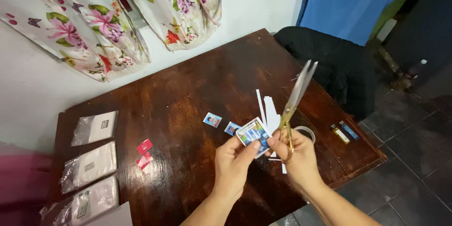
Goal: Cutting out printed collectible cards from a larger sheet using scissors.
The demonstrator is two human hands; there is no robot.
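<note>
Photo sheet: a small printed sheet of photos (253, 132), held above the counter's near right part, pinched at its lower edge by both hands.
Left hand: the left hand (233, 164) is closed on the sheet, thumb on top.
Right hand: the right hand (297, 156) grips gold-handled scissors (293, 106), blades pointing up and nearly together, while its thumb touches the sheet.
Cut photos: two small photos (212, 119) lie on the counter just beyond the sheet.
Paper strips: white strips (269, 108) lie under the scissors.
Tape roll: a clear ring (308, 132) sits beside the right hand.
Counter: dark wood counter (188, 94); three plastic bags (92, 164) along its left edge, red cards (144, 153) near them.
</note>
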